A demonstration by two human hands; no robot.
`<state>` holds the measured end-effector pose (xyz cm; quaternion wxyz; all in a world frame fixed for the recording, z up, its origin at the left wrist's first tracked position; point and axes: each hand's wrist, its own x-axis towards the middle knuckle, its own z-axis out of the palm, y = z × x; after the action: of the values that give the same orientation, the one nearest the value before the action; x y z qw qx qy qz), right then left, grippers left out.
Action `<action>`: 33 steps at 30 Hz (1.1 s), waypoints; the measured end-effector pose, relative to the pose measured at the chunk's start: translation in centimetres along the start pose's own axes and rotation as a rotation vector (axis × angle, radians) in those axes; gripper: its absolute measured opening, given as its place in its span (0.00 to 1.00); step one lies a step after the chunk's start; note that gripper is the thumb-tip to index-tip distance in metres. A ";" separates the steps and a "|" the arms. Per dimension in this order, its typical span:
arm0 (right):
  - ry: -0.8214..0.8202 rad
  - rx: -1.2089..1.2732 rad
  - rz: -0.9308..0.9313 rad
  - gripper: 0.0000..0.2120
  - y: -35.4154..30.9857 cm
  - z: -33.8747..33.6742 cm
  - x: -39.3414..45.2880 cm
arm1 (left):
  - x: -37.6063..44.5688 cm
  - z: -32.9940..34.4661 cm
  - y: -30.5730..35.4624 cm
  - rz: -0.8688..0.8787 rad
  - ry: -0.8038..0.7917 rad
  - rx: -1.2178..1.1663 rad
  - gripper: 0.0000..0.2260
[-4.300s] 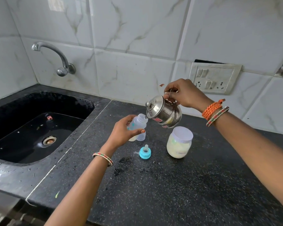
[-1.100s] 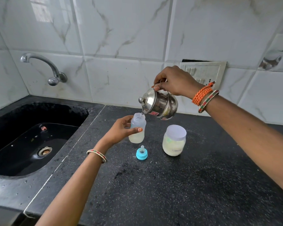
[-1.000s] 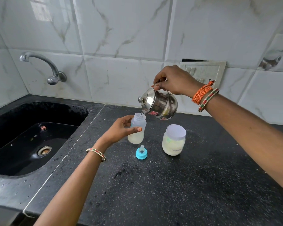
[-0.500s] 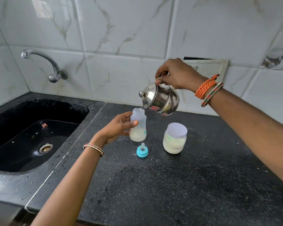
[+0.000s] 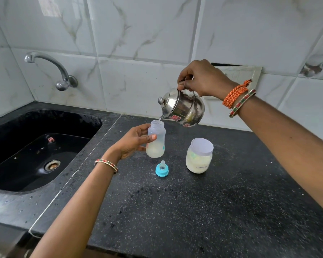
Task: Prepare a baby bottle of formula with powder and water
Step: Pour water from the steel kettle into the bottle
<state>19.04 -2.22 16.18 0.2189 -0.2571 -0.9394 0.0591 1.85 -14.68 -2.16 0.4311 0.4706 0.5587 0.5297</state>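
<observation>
We look down at our two bare hands over a black speckled counter (image 5: 194, 211). Our left hand (image 5: 132, 142) is wrapped around an open bottle (image 5: 156, 141), thumb across its front, holding it upright just above the counter; its lower half holds cloudy pale liquid. Our right hand (image 5: 201, 79) grips the handle of a steel kettle (image 5: 183, 108), tipped so its spout sits just over the bottle's mouth, a thin stream of water running in. Just below the left hand's fingertips, a blue teat cap (image 5: 162, 170) rests on the counter. Below the right hand stands a lidded jar (image 5: 199, 156) of pale powder labelled formula. Left of the left hand lies a black sink (image 5: 35, 149), a tap (image 5: 52, 69) above it.
</observation>
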 end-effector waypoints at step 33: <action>0.068 0.041 -0.026 0.08 -0.9 -0.7 0.0 | -0.1 -0.3 1.3 0.064 0.115 0.052 0.16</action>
<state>18.91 -2.96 17.01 0.2566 -0.2420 -0.9333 0.0668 1.64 -14.88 -0.82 0.3687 0.4683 0.5807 0.5545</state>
